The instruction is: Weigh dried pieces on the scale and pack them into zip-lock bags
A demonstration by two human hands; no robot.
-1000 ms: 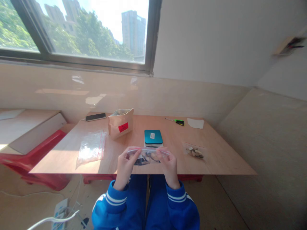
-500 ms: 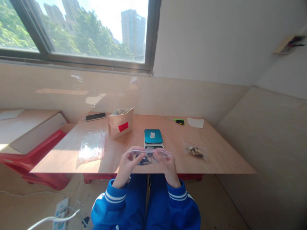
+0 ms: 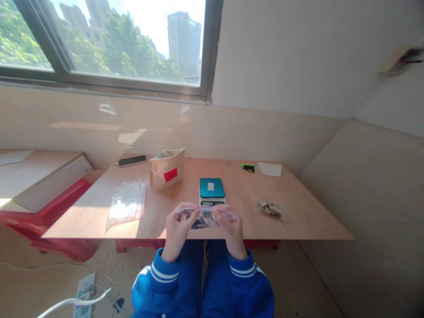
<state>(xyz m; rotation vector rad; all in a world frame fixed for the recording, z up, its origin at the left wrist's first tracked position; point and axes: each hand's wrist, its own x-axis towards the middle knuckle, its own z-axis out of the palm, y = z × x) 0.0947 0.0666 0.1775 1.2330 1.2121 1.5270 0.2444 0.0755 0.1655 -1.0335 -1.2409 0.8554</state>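
**Pinching a zip-lock bag**

Head view: left hand [image 3: 180,226] and right hand [image 3: 231,223], equally near, pinch the zip-lock bag [image 3: 206,221] by its top at the table's [image 3: 308,223] near edge, long axis parallel to it. Dark and pale pieces show inside. Toward the right edge lies a second bag [image 3: 270,209] of brownish pieces; toward the far-left corner, a kraft pouch [image 3: 160,175] stands open.

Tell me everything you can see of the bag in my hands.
The bag is small and clear, apparently thin plastic, with a pale strip along its top edge. Dark and tan pieces show through it. The left hand and right hand pinch the top at either side, keeping the strip roughly level, near the table's front edge, on your side of the scale. Whether it is sealed or touches the table, I can't tell.
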